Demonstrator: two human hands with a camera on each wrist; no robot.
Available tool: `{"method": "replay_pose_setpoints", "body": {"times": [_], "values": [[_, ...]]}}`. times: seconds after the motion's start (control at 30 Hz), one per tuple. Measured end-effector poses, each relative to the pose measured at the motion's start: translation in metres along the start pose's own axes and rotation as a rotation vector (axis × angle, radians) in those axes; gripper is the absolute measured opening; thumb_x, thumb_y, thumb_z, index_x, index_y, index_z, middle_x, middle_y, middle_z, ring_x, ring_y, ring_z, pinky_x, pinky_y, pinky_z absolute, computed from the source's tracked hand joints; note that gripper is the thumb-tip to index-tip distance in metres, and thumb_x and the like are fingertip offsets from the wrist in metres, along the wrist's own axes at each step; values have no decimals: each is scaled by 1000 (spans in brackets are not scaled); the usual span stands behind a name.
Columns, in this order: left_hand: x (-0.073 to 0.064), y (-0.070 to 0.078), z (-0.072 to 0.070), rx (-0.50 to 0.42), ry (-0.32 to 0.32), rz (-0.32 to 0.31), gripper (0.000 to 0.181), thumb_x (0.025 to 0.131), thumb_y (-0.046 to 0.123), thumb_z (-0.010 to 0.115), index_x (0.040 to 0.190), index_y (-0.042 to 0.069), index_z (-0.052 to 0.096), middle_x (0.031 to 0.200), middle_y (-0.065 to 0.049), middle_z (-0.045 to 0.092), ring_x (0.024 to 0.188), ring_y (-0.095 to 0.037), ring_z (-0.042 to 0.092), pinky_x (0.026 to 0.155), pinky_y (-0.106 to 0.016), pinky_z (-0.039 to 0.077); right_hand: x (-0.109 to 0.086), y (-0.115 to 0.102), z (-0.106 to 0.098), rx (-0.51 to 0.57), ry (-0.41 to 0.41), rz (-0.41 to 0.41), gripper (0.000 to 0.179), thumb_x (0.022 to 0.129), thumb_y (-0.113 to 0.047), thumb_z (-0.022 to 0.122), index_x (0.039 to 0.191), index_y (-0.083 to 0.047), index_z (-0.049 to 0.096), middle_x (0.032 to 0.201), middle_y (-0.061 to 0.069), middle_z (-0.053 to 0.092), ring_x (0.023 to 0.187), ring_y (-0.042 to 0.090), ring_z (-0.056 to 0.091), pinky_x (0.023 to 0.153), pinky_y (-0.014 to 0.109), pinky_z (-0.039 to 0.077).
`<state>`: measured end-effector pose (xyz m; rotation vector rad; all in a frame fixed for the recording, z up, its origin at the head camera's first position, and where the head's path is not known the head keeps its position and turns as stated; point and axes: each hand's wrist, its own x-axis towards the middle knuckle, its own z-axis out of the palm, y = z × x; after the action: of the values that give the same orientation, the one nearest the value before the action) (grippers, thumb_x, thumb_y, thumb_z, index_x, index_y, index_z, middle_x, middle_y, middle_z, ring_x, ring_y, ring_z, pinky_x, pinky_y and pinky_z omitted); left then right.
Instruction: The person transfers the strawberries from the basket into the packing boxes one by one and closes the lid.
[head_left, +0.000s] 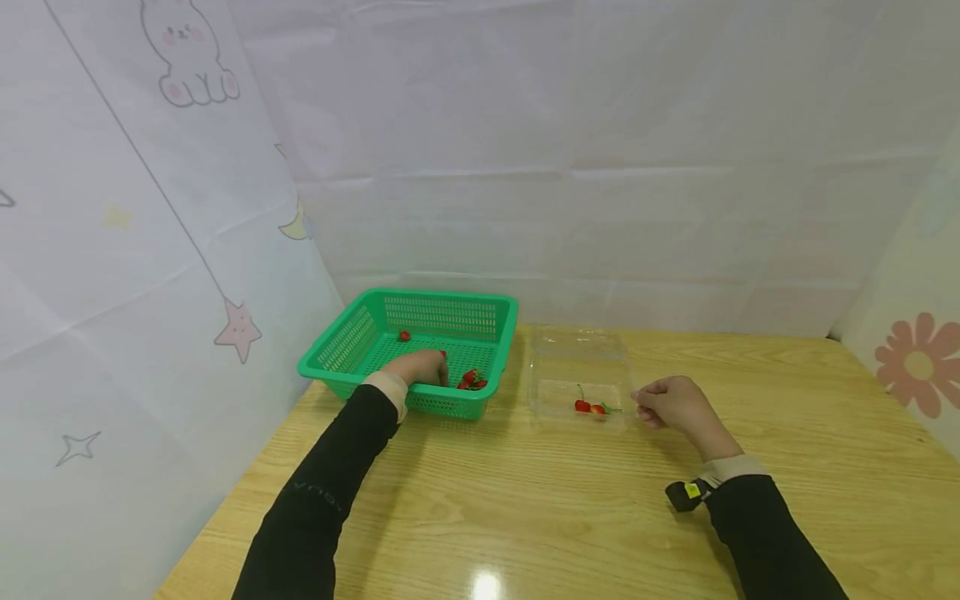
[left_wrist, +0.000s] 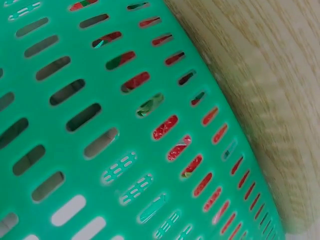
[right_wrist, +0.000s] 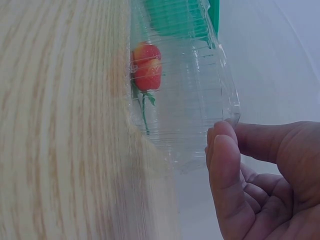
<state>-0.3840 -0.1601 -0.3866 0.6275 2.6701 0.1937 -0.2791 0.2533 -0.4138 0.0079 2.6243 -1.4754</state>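
My left hand (head_left: 422, 367) reaches over the near rim of a green plastic basket (head_left: 401, 400), its fingertips down inside. Near those fingers lie several strawberries (head_left: 471, 377), which also show as red patches through the slots of the basket wall (left_wrist: 85, 80) in the left wrist view. The basket hides what the left fingers do, so I cannot tell if they grip anything. With thumb and forefinger, my right hand (head_left: 677, 407) pinches the rim of a clear plastic box (right_wrist: 192, 100). Inside the box sit small red fruits (right_wrist: 148, 67) with green stems, one partly yellow.
Another strawberry (head_left: 404, 336) lies toward the back left of the basket. Basket and box stand side by side on a wooden table (head_left: 525, 500), close to the pale cloth wall (head_left: 600, 225) behind. A printed cloth (head_left: 112, 333) hangs at the left.
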Motion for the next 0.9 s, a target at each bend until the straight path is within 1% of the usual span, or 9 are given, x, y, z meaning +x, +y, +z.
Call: {"method": "replay_pose_setpoints", "body": {"times": [0.07, 0.23, 0.3, 0.33, 0.43, 0.53, 0.63, 0.73, 0.9], "values": [[0, 0, 0, 0, 10, 7, 17, 97, 7, 61, 107, 8, 75, 110, -7, 68, 109, -28, 60, 88, -37, 51, 0, 0, 0, 2, 1, 1, 32, 100, -14, 57, 110, 16, 60, 82, 18, 67, 70, 25, 67, 64, 35, 57], [-1, -2, -1, -47, 58, 31, 15, 95, 6, 63, 101, 8, 77, 103, -5, 70, 102, -27, 63, 84, -38, 53, 0, 0, 0, 0, 6, 8, 32, 100, -14, 57, 112, 16, 60, 83, 18, 67, 71, 25, 66, 64, 35, 57], [-3, -2, -2, -75, 79, 28, 15, 94, 6, 64, 100, 9, 77, 102, -4, 69, 98, -24, 64, 82, -37, 53, -1, 0, 1, -3, 9, 9, 33, 100, -14, 57, 113, 16, 60, 84, 18, 67, 71, 25, 66, 64, 35, 57], [-4, -3, -3, -98, 79, 25, 14, 94, 5, 64, 97, 8, 77, 99, -4, 68, 92, -22, 63, 78, -35, 53, -1, 0, 1, -3, 10, 11, 33, 99, -13, 57, 113, 16, 60, 83, 18, 67, 71, 25, 66, 64, 35, 57], [-10, -1, -7, -140, 101, 11, 11, 92, 7, 66, 97, 7, 76, 101, -5, 66, 84, -18, 60, 71, -33, 52, -1, 0, 2, -2, 11, 14, 32, 99, -13, 57, 113, 16, 60, 83, 18, 67, 71, 24, 66, 64, 35, 57], [-16, 3, -14, -170, 117, 2, 11, 90, 9, 69, 99, 5, 75, 100, -6, 66, 81, -18, 59, 70, -34, 52, -1, 0, 2, 7, 6, 14, 32, 100, -13, 56, 113, 16, 60, 84, 18, 67, 71, 24, 66, 64, 35, 57], [-19, 9, -20, -166, 148, 6, 15, 90, 10, 71, 104, 5, 74, 99, -3, 67, 87, -20, 62, 75, -36, 53, 0, 0, 2, 11, 6, 10, 32, 100, -13, 56, 113, 15, 60, 84, 19, 67, 71, 25, 66, 64, 36, 57], [-22, 18, -27, -156, 178, 39, 15, 89, 9, 72, 103, 5, 73, 95, -2, 66, 86, -20, 62, 75, -36, 53, 0, 0, 2, 7, 7, 9, 31, 100, -13, 57, 112, 15, 61, 84, 19, 67, 71, 25, 66, 64, 36, 57], [-31, 41, -40, -151, 230, 116, 11, 90, 8, 71, 100, 8, 73, 97, -3, 67, 85, -18, 62, 75, -34, 52, 0, 1, 2, 0, 6, 8, 30, 100, -14, 57, 110, 15, 61, 83, 19, 67, 70, 25, 66, 64, 36, 57]]}}
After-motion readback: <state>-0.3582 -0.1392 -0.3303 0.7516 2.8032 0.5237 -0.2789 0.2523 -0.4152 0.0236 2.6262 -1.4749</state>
